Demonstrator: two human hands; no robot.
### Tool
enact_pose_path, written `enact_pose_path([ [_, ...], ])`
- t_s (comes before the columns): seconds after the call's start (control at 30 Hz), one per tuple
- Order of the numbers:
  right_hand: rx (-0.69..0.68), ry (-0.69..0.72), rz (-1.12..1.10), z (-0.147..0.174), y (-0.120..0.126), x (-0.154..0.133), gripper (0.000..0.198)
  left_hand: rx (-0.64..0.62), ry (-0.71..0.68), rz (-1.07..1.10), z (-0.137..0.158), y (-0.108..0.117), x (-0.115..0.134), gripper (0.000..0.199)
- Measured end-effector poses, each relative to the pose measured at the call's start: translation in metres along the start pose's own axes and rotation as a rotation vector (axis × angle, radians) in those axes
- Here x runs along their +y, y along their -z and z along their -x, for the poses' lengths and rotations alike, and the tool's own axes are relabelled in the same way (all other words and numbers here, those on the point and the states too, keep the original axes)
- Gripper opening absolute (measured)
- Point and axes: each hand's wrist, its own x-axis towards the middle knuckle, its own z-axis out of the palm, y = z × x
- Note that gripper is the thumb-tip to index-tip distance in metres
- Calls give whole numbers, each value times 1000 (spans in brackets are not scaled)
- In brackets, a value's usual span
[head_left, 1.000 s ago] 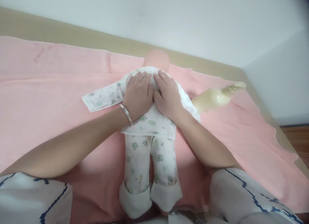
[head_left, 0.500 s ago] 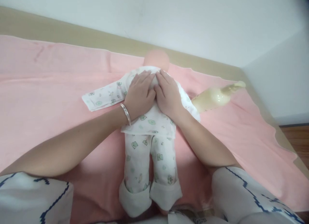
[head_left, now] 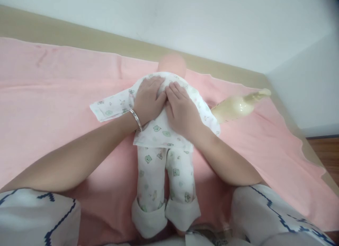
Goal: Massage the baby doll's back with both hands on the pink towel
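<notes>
A baby doll (head_left: pixel 172 65) lies lengthwise before me, its bald head at the far end and no facial features in view. It wears a white printed top (head_left: pixel 162 138) and matching trousers (head_left: pixel 150 172) with rolled-up cuffs. My left hand (head_left: pixel 148 99) rests flat on the upper left of the top, fingers stretched out. On the upper middle of the top lies my right hand (head_left: pixel 182 112), palm down with its fingers extended close together. Its fingertips meet my left thumb. The doll's left-side sleeve is spread outward. Both palms are hidden.
A pink blanket (head_left: pixel 53 119) with creases lies beneath the doll on a tan surface (head_left: pixel 87 36). Right of the doll, a yellowish glossy bottle (head_left: pixel 235 106) with a narrow pale tip lies tilted away. White walls (head_left: pixel 212 23) border the far side.
My left hand has slid slightly left across the top. My right hand has shifted a little left and toward me, its fingertips now near my left thumb. The doll has barely moved.
</notes>
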Motion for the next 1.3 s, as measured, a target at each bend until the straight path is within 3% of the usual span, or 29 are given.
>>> enact_pose_path([
  [0.43, 46, -109, -115, -22, -3, 31, 57, 61, -115, -52, 25, -4, 24, 51],
  [0.63, -5, -109, 54, -2, 6, 4, 58, 25, -38, 54, 15, -4, 11, 64],
  [0.8, 63, -35, 128, 15, 3, -17, 58, -36, 37, 2, 6, 0, 8, 63],
  [1.1, 34, 1, -52, -12, -3, 15, 60, 40, -54, -14, 5, -3, 4, 58],
  [1.3, 65, 6, -68, -13, -1, 20, 58, 76, -63, -1, 5, -5, 2, 46],
])
